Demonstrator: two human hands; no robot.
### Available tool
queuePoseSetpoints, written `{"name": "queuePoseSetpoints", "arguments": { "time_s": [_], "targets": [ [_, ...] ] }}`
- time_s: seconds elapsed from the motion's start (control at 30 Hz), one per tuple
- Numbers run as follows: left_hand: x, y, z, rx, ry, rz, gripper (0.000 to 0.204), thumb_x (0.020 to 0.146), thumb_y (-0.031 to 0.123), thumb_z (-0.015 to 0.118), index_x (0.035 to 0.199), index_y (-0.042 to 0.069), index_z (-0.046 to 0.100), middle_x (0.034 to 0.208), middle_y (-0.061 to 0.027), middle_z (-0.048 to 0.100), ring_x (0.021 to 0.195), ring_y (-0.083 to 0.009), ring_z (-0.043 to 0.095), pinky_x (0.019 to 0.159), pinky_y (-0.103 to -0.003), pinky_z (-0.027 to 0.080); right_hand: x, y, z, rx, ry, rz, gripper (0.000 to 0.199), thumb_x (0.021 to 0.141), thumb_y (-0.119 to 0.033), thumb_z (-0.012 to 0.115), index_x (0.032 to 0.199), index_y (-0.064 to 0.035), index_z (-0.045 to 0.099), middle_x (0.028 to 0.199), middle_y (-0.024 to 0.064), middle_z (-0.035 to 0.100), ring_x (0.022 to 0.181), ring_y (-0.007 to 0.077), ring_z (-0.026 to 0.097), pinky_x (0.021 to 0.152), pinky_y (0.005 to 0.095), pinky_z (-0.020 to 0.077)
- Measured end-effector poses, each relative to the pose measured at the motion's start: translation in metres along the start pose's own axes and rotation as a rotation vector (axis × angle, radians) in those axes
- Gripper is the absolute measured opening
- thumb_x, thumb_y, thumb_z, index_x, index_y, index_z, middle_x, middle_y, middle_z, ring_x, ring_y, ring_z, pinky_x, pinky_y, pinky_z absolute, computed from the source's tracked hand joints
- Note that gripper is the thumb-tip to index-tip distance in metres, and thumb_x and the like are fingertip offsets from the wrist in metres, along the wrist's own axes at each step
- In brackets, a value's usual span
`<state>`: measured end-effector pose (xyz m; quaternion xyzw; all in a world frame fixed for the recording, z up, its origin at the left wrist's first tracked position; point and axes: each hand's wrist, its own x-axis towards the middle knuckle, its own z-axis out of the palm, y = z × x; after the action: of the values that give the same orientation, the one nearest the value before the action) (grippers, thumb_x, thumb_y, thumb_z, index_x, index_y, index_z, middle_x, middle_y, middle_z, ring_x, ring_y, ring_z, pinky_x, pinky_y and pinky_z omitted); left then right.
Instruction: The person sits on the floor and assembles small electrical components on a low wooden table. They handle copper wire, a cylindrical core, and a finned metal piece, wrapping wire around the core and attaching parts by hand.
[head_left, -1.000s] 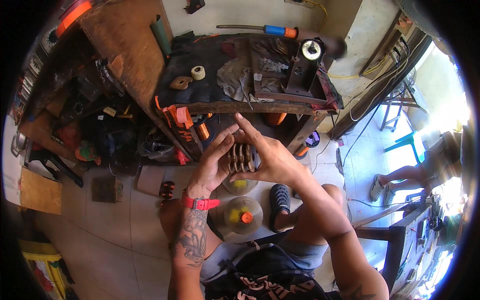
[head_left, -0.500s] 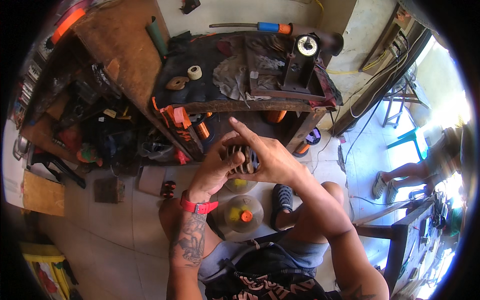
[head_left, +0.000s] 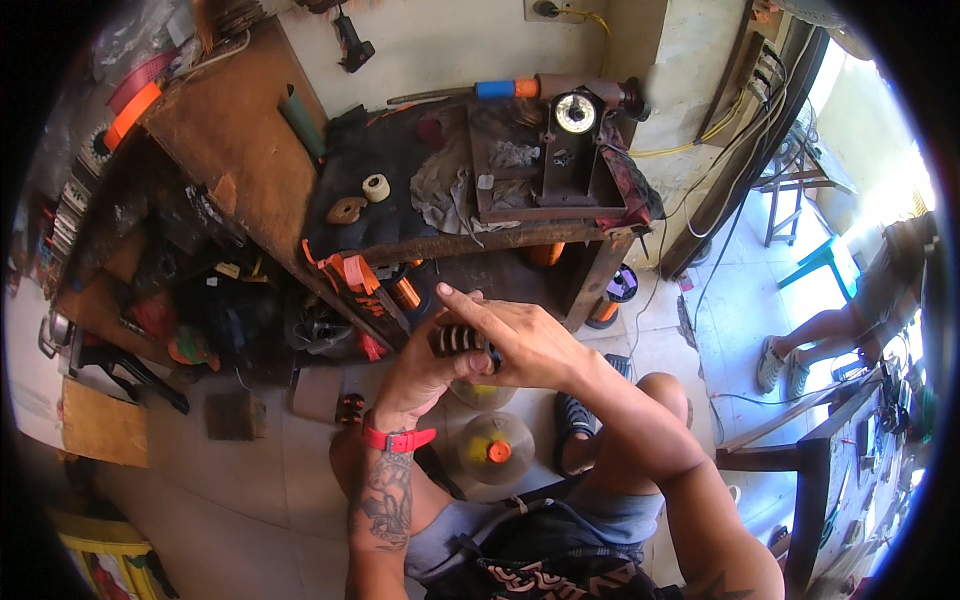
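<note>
Between my two hands is a small ribbed metal cylinder (head_left: pixel 457 340) with dark slots and pale ridges, which looks like a slotted motor core. My left hand (head_left: pixel 413 368), with a red watch strap at the wrist, wraps round its near left side, the thumb lying along the lower edge. My right hand (head_left: pixel 535 340) grips it from the right and covers much of that side, its index finger stretched out over the top. Just below my hands, a clear round container (head_left: pixel 480 455) with an orange cap stands on the floor between my legs.
Ahead is a workbench (head_left: pixel 420 243) bearing a metal stand with a round dial (head_left: pixel 575 114), a tape roll (head_left: pixel 375 188) and dark cloths. Copper wire spools (head_left: pixel 612 295) sit below and beside it. Wooden block (head_left: pixel 235 414) lies left. A person's legs (head_left: pixel 820 325) show at right.
The view has shifted, so the bench sits differently in the picture. The ribbed cylinder has turned a little in my hands, its slots now facing me more side-on; both hands keep hold.
</note>
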<state>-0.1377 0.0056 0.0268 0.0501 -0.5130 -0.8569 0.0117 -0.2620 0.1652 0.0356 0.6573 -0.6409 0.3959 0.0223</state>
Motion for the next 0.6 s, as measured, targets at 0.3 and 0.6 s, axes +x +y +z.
{"name": "queuePoseSetpoints", "arguments": {
  "time_s": [0.3, 0.6],
  "targets": [
    [0.025, 0.023, -0.009, 0.199, 0.011, 0.063, 0.088, 0.079, 0.019, 0.094, 0.152, 0.003, 0.046, 0.135, -0.0078, 0.06, 0.125, -0.0194, 0.06, 0.106, -0.036, 0.052, 0.002, 0.005, -0.022, -0.109, 0.122, -0.058, 0.113, 0.076, -0.031, 0.09, 0.164, -0.0047, 0.024, 0.146, 0.026, 0.055, 0.136, 0.0435, 0.054, 0.115, 0.049, 0.0457],
    [0.143, 0.2, -0.095, 0.328, -0.022, 0.306, 0.044, 0.093, 0.024, 0.082, 0.126, 0.001, 0.064, 0.122, -0.0119, 0.071, 0.115, -0.0244, 0.071, 0.106, -0.039, 0.056, 0.002, 0.02, -0.04, -0.202, 0.178, 0.149, 0.121, 0.073, -0.033, 0.094, 0.165, -0.0056, 0.022, 0.155, 0.0249, 0.047, 0.143, 0.0452, 0.045, 0.119, 0.0505, 0.0399]
  ]
}}
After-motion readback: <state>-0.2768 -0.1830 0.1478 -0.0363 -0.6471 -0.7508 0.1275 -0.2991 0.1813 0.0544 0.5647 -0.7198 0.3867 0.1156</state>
